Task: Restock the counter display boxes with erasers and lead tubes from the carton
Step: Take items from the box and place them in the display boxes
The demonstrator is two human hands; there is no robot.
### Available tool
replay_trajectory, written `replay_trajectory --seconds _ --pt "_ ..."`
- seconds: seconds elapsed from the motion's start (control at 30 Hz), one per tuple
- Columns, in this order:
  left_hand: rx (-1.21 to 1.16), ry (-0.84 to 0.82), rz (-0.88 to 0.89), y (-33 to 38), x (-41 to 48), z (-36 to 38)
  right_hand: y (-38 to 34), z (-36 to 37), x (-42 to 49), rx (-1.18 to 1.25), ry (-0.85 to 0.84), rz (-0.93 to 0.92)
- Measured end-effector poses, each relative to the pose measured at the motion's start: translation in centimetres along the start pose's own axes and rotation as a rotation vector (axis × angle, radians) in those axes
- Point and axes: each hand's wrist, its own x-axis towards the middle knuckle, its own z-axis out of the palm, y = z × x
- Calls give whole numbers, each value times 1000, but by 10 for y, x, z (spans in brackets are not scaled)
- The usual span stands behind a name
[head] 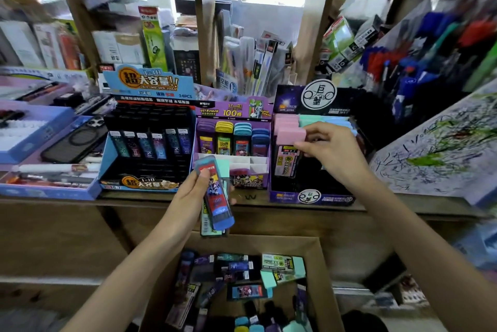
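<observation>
- The right hand [329,151] pinches a pink eraser [290,136], sliding it into the right display box [309,197] on the counter's front edge.
- The left hand [192,192] grips a blue lead tube [215,192] above the carton [326,278].
- Next, I think: let go, then put that tube in the middle box [231,143].

Three display boxes stand side by side on the wooden counter. The blue box [107,159] at the left holds one row of dark lead tubes [150,143] upright on a black tiered insert. The purple middle box [265,170] carries purple, yellow, light blue and dark blue tubes [233,135] in its back row. The dark right box [309,196] holds pink, mint and blue-topped packs [291,134] standing on end. Below the counter, an open brown carton [326,278] contains loose tubes and mint packs [285,268] in a jumble.
</observation>
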Motion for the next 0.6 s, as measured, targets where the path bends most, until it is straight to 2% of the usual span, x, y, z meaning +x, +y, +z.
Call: replay_trajectory --seconds 0.27,0.37,0.47,0.53,0.6 --pt "-7 16 10 -3 2 4 11 9 -7 -57 41 62" --pt "-16 16 -3 -4 1 8 12 11 -9 -322 127 25" --pt "-27 6 -14 -3 2 14 5 8 -7 -496 86 28" --pt "-66 14 -17 -1 3 18 0 7 -9 -738 56 50" --pt "-100 45 -1 1 5 21 -3 8 -17 -965 121 3"
